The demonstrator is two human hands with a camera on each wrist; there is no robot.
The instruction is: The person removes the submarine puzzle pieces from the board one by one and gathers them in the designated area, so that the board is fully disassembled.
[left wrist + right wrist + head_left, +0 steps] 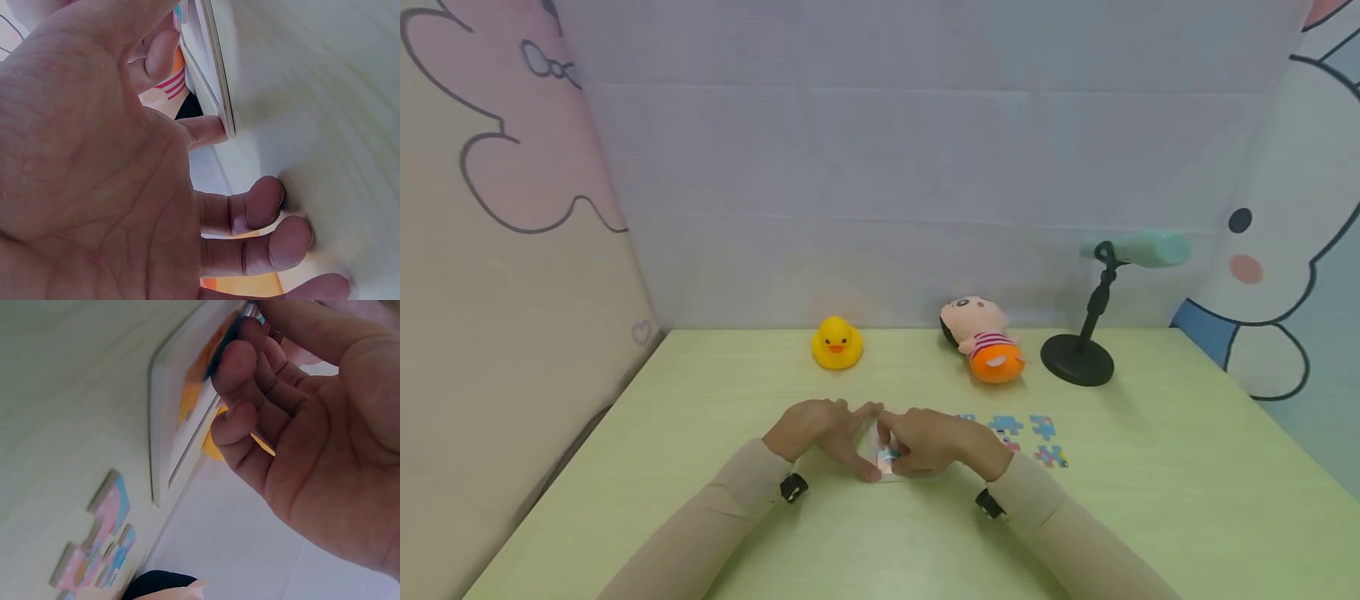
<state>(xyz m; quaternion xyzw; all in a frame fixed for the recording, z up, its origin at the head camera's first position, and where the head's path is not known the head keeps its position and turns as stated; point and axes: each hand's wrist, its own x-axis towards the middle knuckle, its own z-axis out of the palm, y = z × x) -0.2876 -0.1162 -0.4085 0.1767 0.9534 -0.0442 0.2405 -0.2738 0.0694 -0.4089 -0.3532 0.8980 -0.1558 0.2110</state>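
A white-rimmed puzzle board (161,425) lies flat on the table between both hands. My left hand (820,429) stays at its left side, fingers spread, with the thumb near the lower corner and a fingertip touching the board's edge (219,75). Over the board, my right hand (936,442) has its fingers curled and pinches a teal-edged puzzle piece (220,357), mostly hidden by the fingertips. An orange-and-yellow picture area (192,390) shows inside the rim. To the right lie several loose jigsaw pieces (1006,425), some partly hidden behind the right wrist.
A yellow rubber duck (837,343) sits at the back of the table. Right of it lies a plush doll (988,342) in orange shorts. Farther right stands a black stand (1078,358) holding a mint-green cylinder (1153,249). A pale backdrop rises behind the table.
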